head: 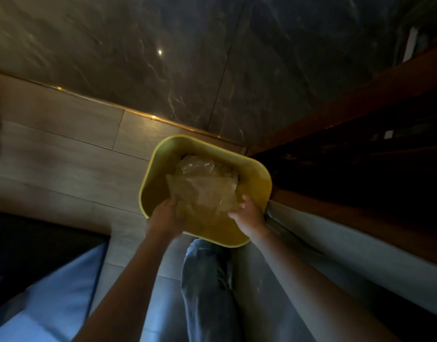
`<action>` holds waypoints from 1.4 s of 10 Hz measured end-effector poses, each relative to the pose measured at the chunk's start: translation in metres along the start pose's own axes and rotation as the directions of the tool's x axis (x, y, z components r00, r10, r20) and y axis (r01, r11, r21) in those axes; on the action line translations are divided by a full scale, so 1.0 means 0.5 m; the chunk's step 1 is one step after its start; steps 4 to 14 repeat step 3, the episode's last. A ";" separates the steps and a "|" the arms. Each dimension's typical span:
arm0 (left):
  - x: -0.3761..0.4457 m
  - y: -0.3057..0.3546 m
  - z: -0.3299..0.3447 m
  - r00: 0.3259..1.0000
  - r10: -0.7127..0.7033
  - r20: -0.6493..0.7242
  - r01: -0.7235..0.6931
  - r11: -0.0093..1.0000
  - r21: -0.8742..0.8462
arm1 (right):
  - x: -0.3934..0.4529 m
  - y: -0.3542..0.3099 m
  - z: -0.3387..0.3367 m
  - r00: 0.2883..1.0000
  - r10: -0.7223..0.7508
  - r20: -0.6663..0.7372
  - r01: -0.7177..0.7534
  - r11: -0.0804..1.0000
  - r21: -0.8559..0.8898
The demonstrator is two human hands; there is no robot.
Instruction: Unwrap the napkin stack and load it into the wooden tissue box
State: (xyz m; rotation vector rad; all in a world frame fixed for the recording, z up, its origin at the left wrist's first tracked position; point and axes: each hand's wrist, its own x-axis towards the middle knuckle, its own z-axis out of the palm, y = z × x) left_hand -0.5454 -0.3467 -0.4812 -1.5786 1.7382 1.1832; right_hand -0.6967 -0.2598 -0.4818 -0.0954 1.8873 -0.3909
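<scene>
A dim interior seen from above: at far left a blue-grey cushion (52, 292) lies low in the frame beside a dark surface, with pale wood-look floor tiles (64, 154) spreading beyond it to a brass strip (148, 117) that borders dark veined marble slabs (188, 58). At centre, a yellow bin (160, 166) with rounded corners stands on the floor, its mouth open to the camera and its longer side running from upper left to lower right. The left hand (166, 214) grips the near-left edge of a crumpled clear plastic wrapper (204, 187), fingers curled tight around the film; the right hand (247, 213) pinches the wrapper's near-right edge, fingertips closed on it. The wrapper hangs between the two hands over and inside the bin's mouth, slack and creased, with its bunched far end pointing down and away toward the bin's far wall; what lies beneath it in the bin cannot be made out. Both bare forearms reach up from the bottom edge, and a knee in faded blue jeans (207, 280) sits between them, just short of the bin's near rim. At right, a dark red-brown wooden cabinet (360, 99) runs diagonally, its open shelves lost in shadow, with a pale grey ledge (348, 243) along its base touching the bin's right corner.
</scene>
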 end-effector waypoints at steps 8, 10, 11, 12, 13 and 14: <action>-0.045 0.054 -0.041 0.998 0.044 0.039 -0.044 0.999 0.002 | -0.061 -0.059 -0.006 0.986 -0.165 -0.026 0.161 0.980 -0.117; -0.045 0.054 -0.041 0.998 0.044 0.039 -0.044 0.999 0.002 | -0.061 -0.059 -0.006 0.986 -0.165 -0.026 0.161 0.980 -0.117; -0.045 0.054 -0.041 0.998 0.044 0.039 -0.044 0.999 0.002 | -0.061 -0.059 -0.006 0.986 -0.165 -0.026 0.161 0.980 -0.117; -0.045 0.054 -0.041 0.998 0.044 0.039 -0.044 0.999 0.002 | -0.061 -0.059 -0.006 0.986 -0.165 -0.026 0.161 0.980 -0.117; -0.045 0.054 -0.041 0.998 0.044 0.039 -0.044 0.999 0.002 | -0.061 -0.059 -0.006 0.986 -0.165 -0.026 0.161 0.980 -0.117; -0.045 0.054 -0.041 0.998 0.044 0.039 -0.044 0.999 0.002 | -0.061 -0.059 -0.006 0.986 -0.165 -0.026 0.161 0.980 -0.117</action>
